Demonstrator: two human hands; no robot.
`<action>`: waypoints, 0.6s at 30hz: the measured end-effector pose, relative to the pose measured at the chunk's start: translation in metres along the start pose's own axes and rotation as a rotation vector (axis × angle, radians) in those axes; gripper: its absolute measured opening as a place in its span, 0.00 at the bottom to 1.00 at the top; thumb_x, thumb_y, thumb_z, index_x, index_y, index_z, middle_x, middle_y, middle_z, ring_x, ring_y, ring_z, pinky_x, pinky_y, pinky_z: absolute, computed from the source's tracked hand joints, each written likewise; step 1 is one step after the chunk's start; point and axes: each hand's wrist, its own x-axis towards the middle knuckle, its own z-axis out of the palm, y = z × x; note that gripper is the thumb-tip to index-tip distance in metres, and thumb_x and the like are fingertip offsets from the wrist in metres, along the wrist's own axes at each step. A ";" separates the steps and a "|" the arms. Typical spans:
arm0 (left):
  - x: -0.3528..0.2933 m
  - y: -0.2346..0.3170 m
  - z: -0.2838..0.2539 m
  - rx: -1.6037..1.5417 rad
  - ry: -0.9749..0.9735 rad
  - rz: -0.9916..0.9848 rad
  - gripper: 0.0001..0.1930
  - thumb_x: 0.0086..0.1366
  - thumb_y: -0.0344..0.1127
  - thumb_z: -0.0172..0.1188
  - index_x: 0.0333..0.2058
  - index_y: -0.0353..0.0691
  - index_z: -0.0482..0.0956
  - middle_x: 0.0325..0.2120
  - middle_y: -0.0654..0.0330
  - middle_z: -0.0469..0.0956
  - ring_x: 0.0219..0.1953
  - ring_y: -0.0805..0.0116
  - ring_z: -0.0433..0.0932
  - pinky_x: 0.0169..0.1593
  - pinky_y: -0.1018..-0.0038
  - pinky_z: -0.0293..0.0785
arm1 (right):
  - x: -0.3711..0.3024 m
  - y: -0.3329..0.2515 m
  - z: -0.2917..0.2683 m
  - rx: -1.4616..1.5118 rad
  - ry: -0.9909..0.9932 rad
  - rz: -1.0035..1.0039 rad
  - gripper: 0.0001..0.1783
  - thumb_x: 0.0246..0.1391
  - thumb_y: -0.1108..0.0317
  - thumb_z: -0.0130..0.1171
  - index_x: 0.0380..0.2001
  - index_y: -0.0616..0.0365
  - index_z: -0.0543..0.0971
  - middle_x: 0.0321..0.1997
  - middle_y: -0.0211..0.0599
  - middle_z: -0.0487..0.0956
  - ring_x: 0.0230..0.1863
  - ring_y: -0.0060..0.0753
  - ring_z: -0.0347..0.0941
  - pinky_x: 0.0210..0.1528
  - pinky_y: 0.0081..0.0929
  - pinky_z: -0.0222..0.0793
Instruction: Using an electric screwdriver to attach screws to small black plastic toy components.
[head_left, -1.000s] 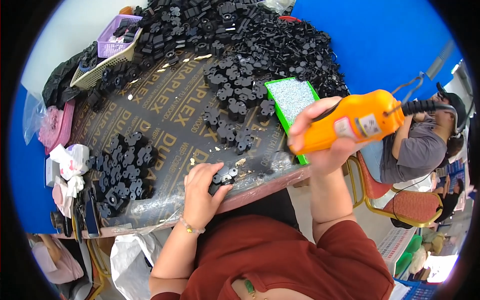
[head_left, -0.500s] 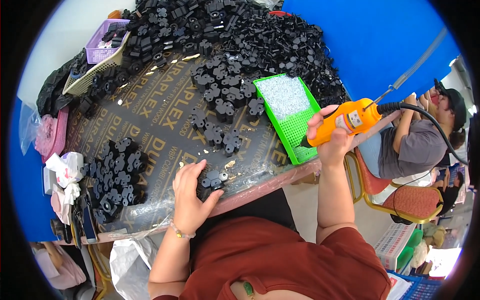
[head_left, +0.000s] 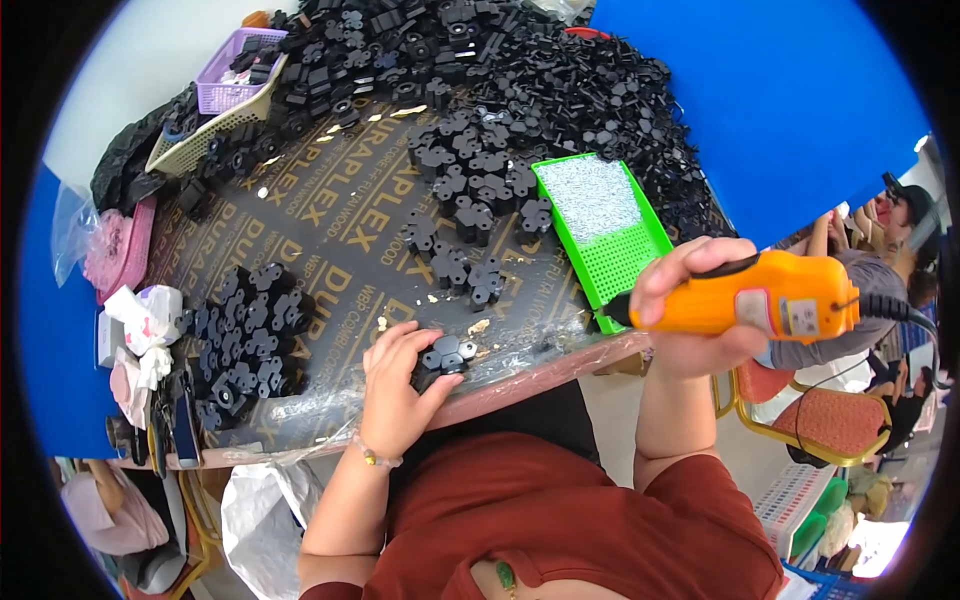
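My left hand (head_left: 397, 392) rests on the table by its front edge, with fingers and thumb curled around a small black plastic part (head_left: 449, 351) that has a lobed top. In my right hand (head_left: 703, 352) is an orange electric screwdriver (head_left: 755, 298), held almost level, with a black cable at its back end. Its dark tip points left, over the near end of a green tray (head_left: 622, 262) with a perforated floor. Small silvery screws (head_left: 592, 195) cover the far half of that tray. Whether a screw sits on the tip cannot be made out.
Assembled-looking black parts stand in clusters, mid-table (head_left: 480, 190) and at left (head_left: 250, 345). A big heap of loose black pieces (head_left: 560, 85) lines the back. Purple (head_left: 222, 97) and cream baskets sit far left. Another person (head_left: 850, 285) sits at right, near a red-seated chair (head_left: 840, 415).
The screwdriver has swung from a raised tilt to nearly level, coming closer to me and rightward. My left fingers have drawn in around the black part. The whole view has shifted slightly.
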 end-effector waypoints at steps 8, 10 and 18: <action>0.000 -0.004 0.000 -0.027 0.010 0.006 0.27 0.47 0.38 0.73 0.47 0.42 0.77 0.48 0.51 0.75 0.57 0.53 0.69 0.57 0.61 0.60 | -0.002 0.030 0.092 0.282 -0.305 0.248 0.42 0.45 0.29 0.59 0.42 0.61 0.69 0.32 0.48 0.78 0.24 0.30 0.76 0.28 0.24 0.76; 0.000 -0.004 0.000 -0.023 0.020 0.006 0.27 0.47 0.38 0.73 0.48 0.42 0.77 0.46 0.54 0.77 0.57 0.54 0.69 0.56 0.61 0.60 | -0.004 0.037 0.105 0.323 -0.317 0.317 0.42 0.44 0.29 0.59 0.41 0.60 0.69 0.32 0.48 0.78 0.24 0.29 0.76 0.29 0.22 0.75; -0.002 -0.007 -0.004 -0.069 0.031 0.037 0.24 0.49 0.38 0.72 0.46 0.42 0.77 0.44 0.58 0.79 0.56 0.56 0.70 0.56 0.60 0.60 | -0.005 0.047 0.125 0.275 -0.318 0.413 0.41 0.44 0.29 0.60 0.40 0.58 0.69 0.31 0.46 0.78 0.23 0.28 0.75 0.26 0.20 0.73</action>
